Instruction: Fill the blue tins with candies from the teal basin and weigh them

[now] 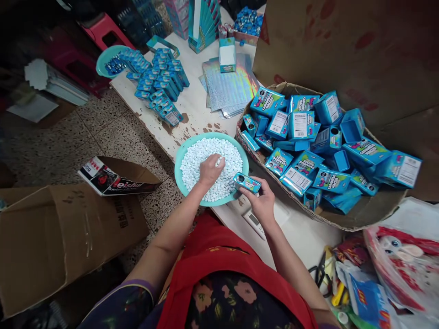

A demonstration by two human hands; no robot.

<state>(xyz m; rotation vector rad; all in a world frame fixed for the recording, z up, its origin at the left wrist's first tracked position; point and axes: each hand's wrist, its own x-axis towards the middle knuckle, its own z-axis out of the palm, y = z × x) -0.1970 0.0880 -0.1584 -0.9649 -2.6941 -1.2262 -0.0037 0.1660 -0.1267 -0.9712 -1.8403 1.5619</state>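
A round turquoise basin [179, 176] full of small white candies [224, 151] sits at the table's edge. Over its middle, my left hand [210, 171] is closed with a few of those candies pinched at the fingertips. My right hand [263, 201] grips a small blue candy box [247, 183], tilted beside the basin's right rim. That box has an opening at its left end; its inside is too dark to make out. Under my right hand, a white scale [254, 224] is partly hidden.
To the right stands a cardboard box [370, 224] heaped with blue candy boxes [302, 123]. Rows of small boxes [164, 77] stand at the table's far left. Shiny sheets [228, 87] lie behind the basin. Scissors [320, 272] and bags are at lower right; a large carton [34, 242] is left.
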